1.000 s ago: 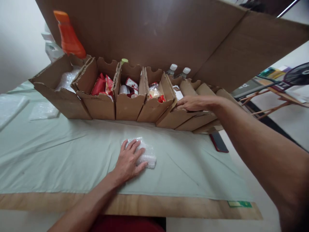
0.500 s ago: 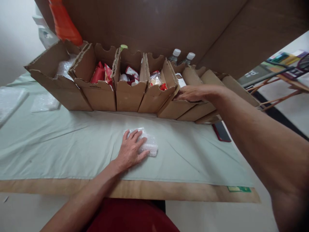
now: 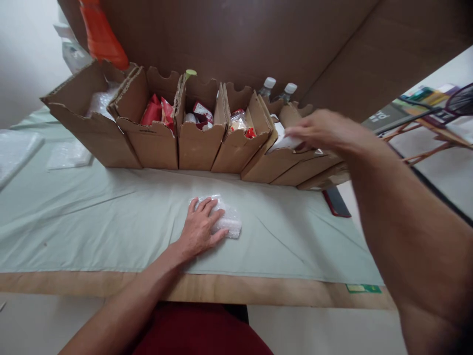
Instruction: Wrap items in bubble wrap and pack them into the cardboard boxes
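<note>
My left hand (image 3: 201, 224) lies flat with fingers spread on a small piece of bubble wrap (image 3: 229, 222) on the cloth-covered table. My right hand (image 3: 318, 130) is over the fifth cardboard box (image 3: 266, 165) from the left. Its fingers are curled on a white flat thing (image 3: 286, 141) at the mouth of that box; motion blur hides what kind it is. The fourth box (image 3: 216, 153), beside it, contains clear and red wrapped packets (image 3: 239, 121).
More boxes hold red packets (image 3: 157, 111), a maroon-and-white pack (image 3: 203, 114) and bubble wrap (image 3: 101, 102). Bottles (image 3: 269, 85) stand behind. A phone (image 3: 336, 201) lies right, folded bubble wrap (image 3: 18, 150) left. An orange object (image 3: 105, 42) hangs above the leftmost box.
My right hand has risen out of the fifth box and moved slightly right, with the white thing now showing at its fingers. My left hand has stayed on the bubble wrap.
</note>
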Motion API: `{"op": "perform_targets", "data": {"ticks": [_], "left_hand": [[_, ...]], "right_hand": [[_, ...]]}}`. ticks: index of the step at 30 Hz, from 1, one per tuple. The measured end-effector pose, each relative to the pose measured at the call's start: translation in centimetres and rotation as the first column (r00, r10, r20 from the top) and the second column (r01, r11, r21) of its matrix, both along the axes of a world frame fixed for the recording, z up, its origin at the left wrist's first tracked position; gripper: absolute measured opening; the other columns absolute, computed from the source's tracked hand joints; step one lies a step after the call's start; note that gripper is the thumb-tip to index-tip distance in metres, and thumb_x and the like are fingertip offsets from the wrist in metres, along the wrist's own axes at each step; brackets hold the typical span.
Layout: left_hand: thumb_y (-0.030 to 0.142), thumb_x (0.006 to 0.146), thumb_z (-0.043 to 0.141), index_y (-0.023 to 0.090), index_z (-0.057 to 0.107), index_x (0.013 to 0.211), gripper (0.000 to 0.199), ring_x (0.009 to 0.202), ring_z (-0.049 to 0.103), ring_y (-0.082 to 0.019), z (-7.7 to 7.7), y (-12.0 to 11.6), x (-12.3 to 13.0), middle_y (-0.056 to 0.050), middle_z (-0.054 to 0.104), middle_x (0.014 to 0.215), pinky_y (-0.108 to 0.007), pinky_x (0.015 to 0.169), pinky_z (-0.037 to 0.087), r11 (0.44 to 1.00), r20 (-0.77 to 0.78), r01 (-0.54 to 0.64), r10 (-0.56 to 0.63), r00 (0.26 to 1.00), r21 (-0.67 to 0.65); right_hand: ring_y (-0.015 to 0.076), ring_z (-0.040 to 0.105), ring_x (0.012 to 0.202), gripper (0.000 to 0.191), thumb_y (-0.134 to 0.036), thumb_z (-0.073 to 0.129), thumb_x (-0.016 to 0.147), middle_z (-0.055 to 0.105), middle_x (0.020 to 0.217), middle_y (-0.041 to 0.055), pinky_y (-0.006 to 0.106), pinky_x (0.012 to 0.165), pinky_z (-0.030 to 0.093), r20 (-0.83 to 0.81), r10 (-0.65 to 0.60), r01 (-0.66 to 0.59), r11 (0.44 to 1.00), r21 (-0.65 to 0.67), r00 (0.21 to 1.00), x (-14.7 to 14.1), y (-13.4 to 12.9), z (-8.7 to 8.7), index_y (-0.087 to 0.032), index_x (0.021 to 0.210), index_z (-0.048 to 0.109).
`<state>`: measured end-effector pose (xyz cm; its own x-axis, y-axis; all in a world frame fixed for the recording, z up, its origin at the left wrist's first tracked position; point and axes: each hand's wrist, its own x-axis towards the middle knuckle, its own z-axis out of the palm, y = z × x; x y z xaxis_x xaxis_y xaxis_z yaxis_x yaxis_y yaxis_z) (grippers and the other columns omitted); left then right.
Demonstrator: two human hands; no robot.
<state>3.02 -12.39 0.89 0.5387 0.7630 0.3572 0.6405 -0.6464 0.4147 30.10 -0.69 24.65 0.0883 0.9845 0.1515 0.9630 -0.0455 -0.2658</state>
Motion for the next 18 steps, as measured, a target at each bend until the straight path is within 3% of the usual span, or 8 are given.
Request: {"op": "perform_targets", "data": {"ticks": [2, 4, 6, 9, 11, 13, 15, 18], "left_hand": [[0.046, 0.089, 0.071, 0.022, 0.069, 0.123, 0.042, 0.138, 0.054, -0.036, 0.1, -0.1, 0.0, -0.016, 0.065, 0.142, -0.062, 0.118, 0.033, 1.0, 0.003, 0.002, -0.002, 1.0, -0.009], [0.043, 0.089, 0.07, 0.021, 0.07, 0.121, 0.039, 0.138, 0.054, -0.038, 0.3, -0.4, 0.0, -0.017, 0.065, 0.14, -0.064, 0.118, 0.032, 1.0, 0.004, -0.004, 0.004, 1.0, -0.01], [0.038, 0.086, 0.069, 0.021, 0.071, 0.113, 0.032, 0.138, 0.053, -0.039, 0.6, -0.7, -0.1, -0.017, 0.067, 0.136, -0.068, 0.118, 0.029, 1.0, 0.017, -0.022, 0.022, 1.0, 0.002], [0.03, 0.081, 0.064, 0.021, 0.068, 0.114, 0.035, 0.14, 0.051, -0.039, 1.2, -1.3, -0.5, -0.017, 0.065, 0.137, -0.068, 0.121, 0.025, 0.995, 0.125, -0.072, 0.064, 0.99, 0.067], [0.027, 0.08, 0.061, 0.018, 0.061, 0.127, 0.048, 0.143, 0.049, -0.037, 1.5, -1.6, -1.0, -0.019, 0.06, 0.143, -0.064, 0.123, 0.025, 0.98, 0.244, -0.13, 0.091, 0.966, 0.151], [0.027, 0.083, 0.06, 0.016, 0.055, 0.137, 0.056, 0.147, 0.045, -0.037, 1.7, -1.8, -1.4, -0.021, 0.053, 0.15, -0.062, 0.124, 0.026, 0.958, 0.305, -0.187, 0.116, 0.945, 0.216], [0.03, 0.086, 0.06, 0.016, 0.057, 0.136, 0.053, 0.148, 0.043, -0.039, 1.6, -1.7, -1.5, -0.022, 0.052, 0.152, -0.065, 0.122, 0.026, 0.954, 0.248, -0.206, 0.15, 0.957, 0.217], [0.031, 0.089, 0.06, 0.017, 0.064, 0.131, 0.044, 0.137, 0.054, -0.041, 1.3, -1.4, -1.3, -0.022, 0.06, 0.145, -0.07, 0.116, 0.031, 0.969, 0.067, -0.225, 0.219, 0.973, 0.103]], "right_hand": [[0.0089, 0.059, 0.067, 0.025, -0.03, 0.066, 0.097, 0.066, 0.063, -0.0024, 0.033, 0.073, 0.044, 0.111, -0.109, 0.095, 0.988, 0.125, 0.988, 0.3, -3.9, 2.5, -0.013, 0.086, 0.081], [0.0083, 0.058, 0.065, 0.021, -0.032, 0.065, 0.097, 0.069, 0.068, -0.0028, 0.029, 0.066, 0.042, 0.054, -0.057, 0.033, 0.929, 0.368, 0.997, 0.1, -8.1, 2.7, -0.019, 0.092, 0.081], [0.0115, 0.061, 0.068, 0.02, -0.034, 0.064, 0.095, 0.072, 0.074, -0.0014, 0.029, 0.065, 0.046, -0.084, 0.068, -0.017, 0.864, 0.504, 0.994, -1.0, -11.2, -0.1, -0.022, 0.091, 0.08], [0.0191, 0.072, 0.087, 0.02, -0.033, 0.059, 0.094, 0.08, 0.097, 0.0035, 0.033, 0.079, 0.055, -0.353, 0.273, -0.178, 0.944, 0.278, 0.895, -3.9, -13.0, -8.4, -0.022, 0.096, 0.076], [0.0203, 0.074, 0.087, 0.019, -0.026, 0.057, 0.091, 0.081, 0.097, 0.0041, 0.033, 0.077, 0.057, -0.372, 0.293, -0.236, 0.953, 0.192, 0.881, -6.1, -12.7, -14.3, -0.022, 0.094, 0.075], [0.0206, 0.075, 0.088, 0.02, -0.021, 0.057, 0.088, 0.081, 0.096, 0.0041, 0.035, 0.082, 0.057, -0.364, 0.315, -0.281, 0.949, 0.145, 0.876, -8.0, -12.1, -18.4, -0.022, 0.094, 0.075], [0.0222, 0.075, 0.095, 0.021, -0.019, 0.059, 0.086, 0.081, 0.102, 0.0046, 0.039, 0.09, 0.056, -0.338, 0.352, -0.333, 0.936, 0.115, 0.873, -8.8, -11.9, -19.9, -0.024, 0.097, 0.076], [0.026, 0.073, 0.109, 0.019, -0.022, 0.062, 0.088, 0.08, 0.115, 0.0059, 0.046, 0.099, 0.051, -0.292, 0.416, -0.408, 0.908, 0.092, 0.861, -8.0, -11.7, -17.2, -0.026, 0.098, 0.078]]}}
